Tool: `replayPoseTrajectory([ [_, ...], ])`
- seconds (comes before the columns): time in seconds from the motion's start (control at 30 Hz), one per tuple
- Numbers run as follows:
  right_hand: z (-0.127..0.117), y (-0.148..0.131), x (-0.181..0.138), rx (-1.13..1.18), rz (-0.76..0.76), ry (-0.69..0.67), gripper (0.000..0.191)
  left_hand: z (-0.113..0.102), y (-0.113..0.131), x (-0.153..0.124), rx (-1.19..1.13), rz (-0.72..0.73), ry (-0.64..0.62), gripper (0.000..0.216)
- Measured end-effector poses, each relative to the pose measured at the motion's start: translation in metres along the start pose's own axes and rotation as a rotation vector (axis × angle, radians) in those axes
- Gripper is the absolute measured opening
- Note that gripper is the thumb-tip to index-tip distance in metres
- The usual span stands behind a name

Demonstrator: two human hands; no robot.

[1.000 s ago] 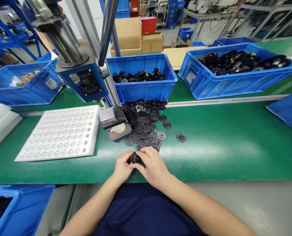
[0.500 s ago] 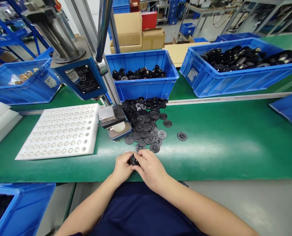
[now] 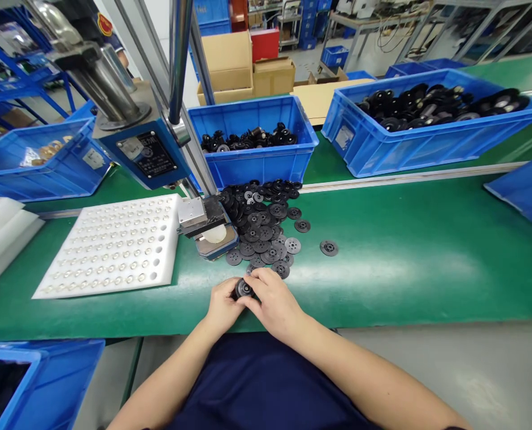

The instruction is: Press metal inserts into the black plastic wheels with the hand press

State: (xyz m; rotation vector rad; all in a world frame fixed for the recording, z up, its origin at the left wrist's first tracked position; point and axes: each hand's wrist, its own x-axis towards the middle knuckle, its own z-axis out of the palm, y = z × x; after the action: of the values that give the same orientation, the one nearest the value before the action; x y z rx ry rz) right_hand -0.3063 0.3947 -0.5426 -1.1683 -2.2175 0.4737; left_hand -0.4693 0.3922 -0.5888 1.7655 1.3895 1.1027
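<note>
Black round part (image 3: 244,289): between left hand (image 3: 223,304) and right hand (image 3: 275,301), over the near side of the green desk (image 3: 400,269), just in front of the disc pile (image 3: 266,233); whether it touches the desk, cannot tell.
Left hand: grip pinching the part from its left side; fingertips mostly hidden behind it.
Right hand: grip pinching the same part, thumb at the near rim, forefinger at the far rim.
Step in hand: looks like turning or fitting the part by hand, judging from the double pinch; any second piece inside is hidden.
Next move: seems to call for a steady left hold, right fingertips free to turn or press without tipping the part.
Part's face: ringed, pointing up towards the head camera, perhaps leaning slightly right.
Long axis: none clear in the round outline; the centre line seems to rise from desk towards the wearer. Depth behind the fingers unreadable.
Disc pile: dark flat discs, beside the hand press (image 3: 149,154); lone disc (image 3: 329,248) well apart, to the right.
</note>
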Motion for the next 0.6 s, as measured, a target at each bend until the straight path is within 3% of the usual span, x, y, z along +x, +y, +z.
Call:
replayPoseTrajectory([
  [0.17,-0.021,0.005,0.008,0.098,0.020,0.091,0.041,0.002,-0.002,-0.002,-0.150,-0.144,-0.048,0.016],
  [0.27,-0.029,0.017,0.003,0.158,0.093,0.141,0.047,-0.012,-0.005,-0.002,-0.233,-0.251,-0.067,0.026],
  [0.4,-0.025,0.045,-0.011,0.212,0.226,0.201,0.043,-0.063,0.008,0.014,-0.184,-0.245,0.081,0.029],
  [0.5,-0.014,0.063,-0.021,0.225,0.239,0.242,0.041,-0.107,0.040,0.040,-0.125,-0.151,0.268,0.029],
  [0.6,-0.006,0.070,-0.026,0.234,0.218,0.254,0.038,-0.133,0.074,0.073,-0.075,-0.022,0.403,0.029],
])
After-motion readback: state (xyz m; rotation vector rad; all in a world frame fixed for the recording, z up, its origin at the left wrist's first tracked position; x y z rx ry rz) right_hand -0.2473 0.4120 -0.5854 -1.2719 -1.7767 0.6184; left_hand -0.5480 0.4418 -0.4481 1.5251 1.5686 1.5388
